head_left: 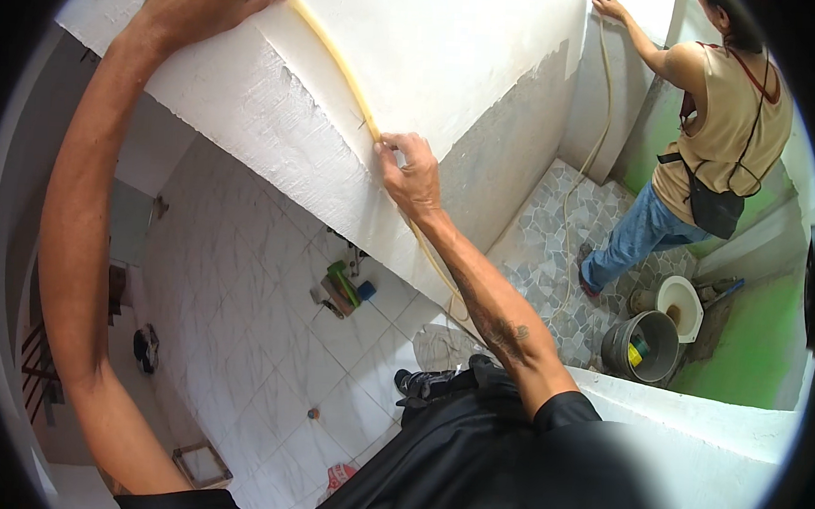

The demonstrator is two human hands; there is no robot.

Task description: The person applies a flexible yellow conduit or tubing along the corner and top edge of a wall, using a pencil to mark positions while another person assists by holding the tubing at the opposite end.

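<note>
A yellowish, translucent flexible hose (336,56) runs down the white wall (243,70) in front of me. My left hand (205,7) is raised at the top of the view, its fingertips closed at the hose's upper part; the top edge partly cuts them off. Lower down, my right hand (411,175) pinches the hose between thumb and fingers against the wall edge. Below it the hose loops behind my right forearm. At the upper right, another person (732,114) in a tan sleeveless top holds up a pale hose (607,99) by the far wall.
The pale hose trails over the grey stone-patterned floor (541,224). Near the person stand a grey bucket (615,341) and a white toilet bowl (687,299). Tools (340,288) lie on the marbled tile floor (242,284) below left. A low white wall (692,408) is beside me.
</note>
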